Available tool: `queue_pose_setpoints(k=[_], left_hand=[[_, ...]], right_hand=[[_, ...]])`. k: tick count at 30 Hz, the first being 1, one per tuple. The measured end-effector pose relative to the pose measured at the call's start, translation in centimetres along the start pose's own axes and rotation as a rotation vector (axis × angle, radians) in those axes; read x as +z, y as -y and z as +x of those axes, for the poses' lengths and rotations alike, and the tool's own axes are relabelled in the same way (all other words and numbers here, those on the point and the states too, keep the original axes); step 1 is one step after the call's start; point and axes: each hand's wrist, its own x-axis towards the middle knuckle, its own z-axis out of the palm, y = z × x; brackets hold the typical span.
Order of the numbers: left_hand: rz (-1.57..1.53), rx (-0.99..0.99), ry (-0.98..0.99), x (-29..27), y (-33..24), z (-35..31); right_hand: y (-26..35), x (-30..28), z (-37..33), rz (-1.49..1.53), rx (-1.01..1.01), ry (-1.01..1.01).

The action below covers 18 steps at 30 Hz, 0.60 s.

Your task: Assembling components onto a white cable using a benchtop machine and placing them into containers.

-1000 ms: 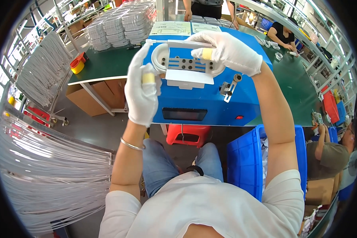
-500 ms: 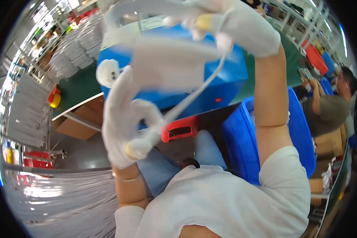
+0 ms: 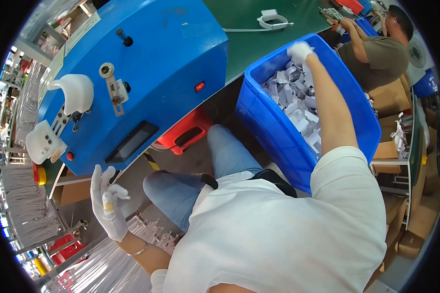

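My left hand, in a white glove with a yellow band on one finger, hangs low beside my knee with its fingers apart and nothing in it. It is just below the blue machine, which carries two white curved formers. My right hand, also gloved, reaches into the far end of a blue bin and rests on the white paper pieces that fill it. Whether its fingers hold a piece is not visible.
A red stool stands under the machine. A coiled white cable lies on the green table. A co-worker in an olive shirt works at the far right. Bundles of white cables hang at lower left; cardboard boxes stand right.
Both hands have left the machine's formers. The left hand dropped down to the left, and the right hand swung over into the blue bin. The white coiled cable is out of my hands.
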Motion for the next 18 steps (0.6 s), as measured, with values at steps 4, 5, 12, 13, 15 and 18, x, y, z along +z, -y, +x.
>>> queue_pose_setpoints(k=[4, 5, 12, 13, 15, 18], left_hand=[[0.016, -0.025, 0.005, 0.2, 0.2, 0.4], [0.050, -0.015, 0.040, 0.4, 0.1, 0.8], [0.052, 0.055, 0.191, 3.3, -2.2, 2.9], [0.024, 0.076, 0.205, 3.5, -2.7, 2.7], [-0.068, 0.104, 0.306, 4.6, -3.6, 3.1], [0.011, 0.085, 0.479, 7.3, -5.6, 3.6]], right_hand=[[6.0, 13.3, -1.2, 0.560, 0.337, 0.227], [7.5, 16.4, -1.7, 0.479, 0.239, 0.231], [6.2, 13.2, -5.4, 0.960, 0.560, -0.325], [5.9, 8.8, -5.6, 1.088, 0.531, -0.356], [3.8, 2.4, -7.4, 1.292, 0.382, -0.467], [3.9, -7.9, -10.1, 1.428, 0.095, -0.511]])
